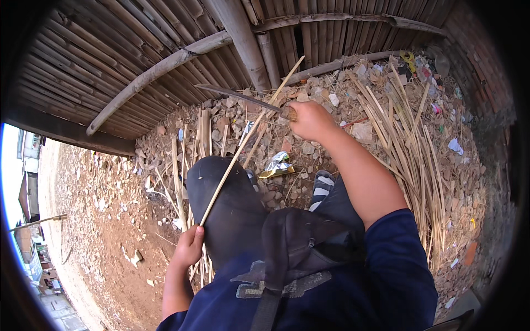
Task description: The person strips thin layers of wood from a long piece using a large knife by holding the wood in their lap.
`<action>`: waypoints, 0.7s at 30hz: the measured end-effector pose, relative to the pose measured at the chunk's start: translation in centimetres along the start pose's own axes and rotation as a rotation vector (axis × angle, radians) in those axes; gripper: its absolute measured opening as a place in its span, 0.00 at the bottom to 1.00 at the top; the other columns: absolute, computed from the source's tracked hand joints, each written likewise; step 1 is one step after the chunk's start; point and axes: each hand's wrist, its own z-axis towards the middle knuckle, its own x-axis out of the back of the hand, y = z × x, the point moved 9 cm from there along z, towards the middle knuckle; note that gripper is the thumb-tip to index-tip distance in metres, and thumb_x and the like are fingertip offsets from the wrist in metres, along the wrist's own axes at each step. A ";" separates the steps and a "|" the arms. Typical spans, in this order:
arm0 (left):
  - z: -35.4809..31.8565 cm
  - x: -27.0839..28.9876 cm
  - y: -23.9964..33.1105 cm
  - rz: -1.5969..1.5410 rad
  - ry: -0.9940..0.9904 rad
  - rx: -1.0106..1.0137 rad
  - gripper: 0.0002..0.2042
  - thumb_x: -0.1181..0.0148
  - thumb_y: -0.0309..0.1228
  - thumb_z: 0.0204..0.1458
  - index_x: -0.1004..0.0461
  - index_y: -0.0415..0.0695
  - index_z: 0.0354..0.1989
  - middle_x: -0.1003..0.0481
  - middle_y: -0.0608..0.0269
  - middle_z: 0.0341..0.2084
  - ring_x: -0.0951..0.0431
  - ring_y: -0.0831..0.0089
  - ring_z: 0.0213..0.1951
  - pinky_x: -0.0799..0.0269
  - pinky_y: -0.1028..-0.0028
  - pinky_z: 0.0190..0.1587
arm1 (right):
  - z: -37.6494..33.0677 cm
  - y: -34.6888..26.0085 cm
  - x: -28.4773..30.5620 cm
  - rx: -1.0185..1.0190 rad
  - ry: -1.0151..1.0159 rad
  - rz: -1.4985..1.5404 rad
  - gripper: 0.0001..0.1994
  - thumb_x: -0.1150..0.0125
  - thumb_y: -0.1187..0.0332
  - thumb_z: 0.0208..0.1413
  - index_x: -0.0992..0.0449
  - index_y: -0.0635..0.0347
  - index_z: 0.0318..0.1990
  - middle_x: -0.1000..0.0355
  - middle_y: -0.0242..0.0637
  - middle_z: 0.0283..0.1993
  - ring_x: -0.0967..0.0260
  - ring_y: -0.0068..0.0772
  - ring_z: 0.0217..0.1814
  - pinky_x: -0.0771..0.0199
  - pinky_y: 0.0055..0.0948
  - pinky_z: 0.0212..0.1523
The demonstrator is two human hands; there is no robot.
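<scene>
A pile of split bamboo strips lies on the rubble ground to the right. The left hand grips a long bamboo strip laid over the knee; the right hand clenches a knife, blade against the strip.

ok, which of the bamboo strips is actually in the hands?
The long pale strip slanting across the knee: left hand grips its lower end, right hand holds a knife against it. The other strips lie loose on the rubble.
</scene>
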 end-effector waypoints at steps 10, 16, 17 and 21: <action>0.2 -0.9 -1.7 -0.270 -0.119 0.198 0.25 0.58 0.48 0.71 0.33 0.40 0.28 0.36 0.76 0.21 0.40 0.81 0.26 0.39 0.75 0.30 | 0.1 -1.3 -1.5 -0.087 -0.187 0.148 0.12 0.40 0.69 0.45 0.23 0.60 0.39 0.21 0.51 0.37 0.23 0.55 0.43 0.23 0.50 0.45; -0.3 -0.5 -1.9 -0.224 -0.094 0.164 0.24 0.59 0.47 0.71 0.34 0.41 0.26 0.36 0.74 0.20 0.40 0.81 0.26 0.39 0.75 0.29 | -1.4 -6.6 -1.5 0.121 -0.213 -0.070 0.16 0.38 0.67 0.46 0.21 0.56 0.44 0.22 0.51 0.35 0.24 0.57 0.40 0.24 0.49 0.42; -0.2 -0.6 -2.1 -0.207 -0.087 0.142 0.25 0.58 0.47 0.71 0.34 0.40 0.26 0.36 0.74 0.20 0.40 0.81 0.26 0.39 0.74 0.29 | -1.7 -7.5 -2.3 0.192 -0.282 -0.180 0.16 0.38 0.67 0.46 0.21 0.55 0.45 0.21 0.50 0.37 0.24 0.57 0.42 0.24 0.49 0.43; 0.7 -0.7 -0.9 -0.150 -0.061 0.080 0.25 0.58 0.47 0.71 0.34 0.40 0.26 0.37 0.74 0.19 0.40 0.80 0.26 0.40 0.74 0.29 | 0.8 1.5 -1.3 -0.108 -0.021 0.144 0.17 0.38 0.68 0.46 0.21 0.55 0.46 0.22 0.52 0.38 0.24 0.57 0.43 0.24 0.49 0.44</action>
